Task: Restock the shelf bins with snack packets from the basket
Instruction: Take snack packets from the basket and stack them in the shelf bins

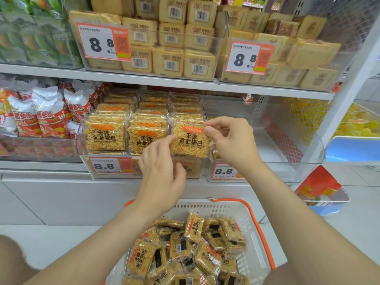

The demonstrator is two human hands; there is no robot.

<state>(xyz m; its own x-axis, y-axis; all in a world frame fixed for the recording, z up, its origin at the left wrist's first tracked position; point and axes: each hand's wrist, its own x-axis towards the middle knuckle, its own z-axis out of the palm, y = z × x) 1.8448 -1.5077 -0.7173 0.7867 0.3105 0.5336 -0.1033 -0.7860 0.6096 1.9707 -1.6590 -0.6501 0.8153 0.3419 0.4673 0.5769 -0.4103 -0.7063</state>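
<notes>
Bright, even shop light leaves only a soft shadow under the upper shelves. Straight lines bow toward the edges, corners blur slightly, and the clear bins show mild glare.

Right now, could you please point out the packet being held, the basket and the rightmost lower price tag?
packet (190, 140): head view, centre of its printed front.
basket (255, 249): head view, its white right wall.
price tag (223, 171): head view, on its digits.
</notes>
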